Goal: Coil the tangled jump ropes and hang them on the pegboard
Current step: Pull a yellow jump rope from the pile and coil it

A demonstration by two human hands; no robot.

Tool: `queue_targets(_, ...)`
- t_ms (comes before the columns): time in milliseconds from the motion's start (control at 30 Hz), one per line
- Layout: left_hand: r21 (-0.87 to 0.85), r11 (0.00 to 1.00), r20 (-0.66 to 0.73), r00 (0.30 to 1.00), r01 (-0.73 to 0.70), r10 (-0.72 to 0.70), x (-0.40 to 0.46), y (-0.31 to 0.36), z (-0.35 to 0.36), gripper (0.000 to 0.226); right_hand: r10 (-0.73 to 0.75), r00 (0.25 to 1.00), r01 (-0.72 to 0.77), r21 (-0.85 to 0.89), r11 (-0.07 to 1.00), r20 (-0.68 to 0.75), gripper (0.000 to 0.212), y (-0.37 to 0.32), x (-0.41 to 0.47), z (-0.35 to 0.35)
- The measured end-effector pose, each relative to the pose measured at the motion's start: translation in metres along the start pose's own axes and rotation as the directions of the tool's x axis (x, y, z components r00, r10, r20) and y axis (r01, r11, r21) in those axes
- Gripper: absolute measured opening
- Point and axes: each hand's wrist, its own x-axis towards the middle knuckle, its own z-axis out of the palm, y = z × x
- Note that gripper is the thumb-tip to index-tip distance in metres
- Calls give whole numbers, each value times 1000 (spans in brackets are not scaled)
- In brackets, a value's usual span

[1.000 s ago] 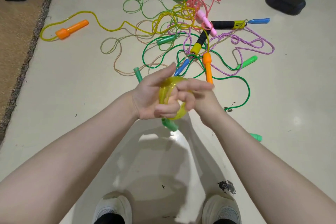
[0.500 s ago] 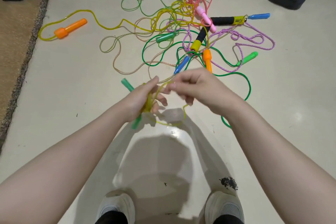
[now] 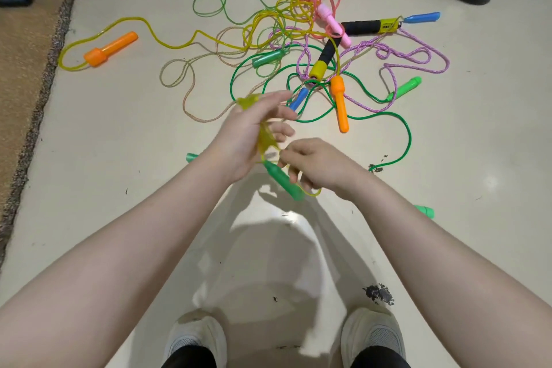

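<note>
Carpet (image 3: 21,69) edges the pale floor (image 3: 119,218) well off to the left of the person's hands, with an orange handle (image 3: 110,49) on a yellow cord lying between it and the tangle. Left hand (image 3: 248,143) is raised over the floor, thumb and fingers spread but curling round a bunch of yellow rope (image 3: 265,134) that runs across its palm; the rope is blurred, so the number of loops cannot be told. Just below that hand a green handle (image 3: 282,181) hangs tilted from the yellow rope. Right hand (image 3: 319,164) sits just beside the left, touching the green handle's upper end, its fingers curled and pinching a strand of the same yellow rope, which loops under its knuckles. Beyond both hands lies the tangled pile of jump ropes (image 3: 313,48): green, pink, purple and yellow cords crossed over one another, with a second orange handle (image 3: 340,103) nearest the right hand's far side. Farther right, a green handle end (image 3: 424,211) lies apart on the floor. White shoes (image 3: 197,337) stand below the arms.
</note>
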Motion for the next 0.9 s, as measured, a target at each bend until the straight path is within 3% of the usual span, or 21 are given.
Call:
queue_targets(33, 28, 999, -128, 990, -46, 50, 5, -2, -6, 16, 45, 989, -40, -41, 998, 141, 11, -1, -2, 0)
queue_targets(100, 164, 984, -292, 949, -70, 116, 14, -6, -20, 11, 162, 912, -115, -145, 983, 376, 32, -4, -8, -2)
queue_targets(167, 368, 929, -305, 940, -32, 153, 16, -12, -32, 13, 191, 832, -121, -167, 979, 521, 41, -14, -17, -10)
queue_targets(233, 499, 867, -205, 973, 12, 104, 10, -16, -36, 13, 65, 804, -78, -4, 997, 591, 28, -26, -23, -21)
queue_targets(300, 550, 832, -75, 997, 68, -32, 1, -16, -33, 24, -121, 863, 20, 206, 978, 490, 14, -34, -22, -31)
queue_targets(367, 530, 837, 100, 970, 136, -220, -6, -13, -28, 49, -219, 948, 152, 278, 948, 230, 9, -34, -13, -36)
queue_targets(467, 410, 864, 364, 816, 292, -448, -9, -7, -19, 81, -204, 976, 216, 438, 873, -76, 18, -25, -1, -34)
queue_targets(567, 281, 876, 584, 655, 391, -480, -9, -5, -11, 87, -124, 977, 200, 542, 817, -174, 22, -11, 4, -29)
queue_targets(667, 126, 900, 730, 576, 418, -369, -7, -6, -8, 88, -43, 984, 111, 407, 907, -174, 20, 11, 9, -17)
queue_targets(700, 57, 913, 742, 594, 404, -309, -7, -5, -7, 80, -19, 991, 65, 366, 928, -130, 20, 17, 8, -11)
queue_targets(733, -11, 930, 711, 657, 366, -250, -7, -5, -5, 67, 14, 998, 10, 342, 940, -67, 19, 23, 8, -6)
queue_targets(800, -68, 973, 474, 865, 221, -164, -4, -6, -3, 42, 79, 995, -95, 298, 950, 65, 23, 29, 3, 1)
queue_targets(833, -67, 985, 325, 937, 158, -128, -2, -7, -4, 36, 95, 988, -125, 254, 959, 126, 23, 29, 0, 3)
queue_targets(900, -108, 990, 103, 991, 94, -82, 4, -10, -12, 32, 124, 963, -148, 84, 985, 241, 24, 26, -6, 2)
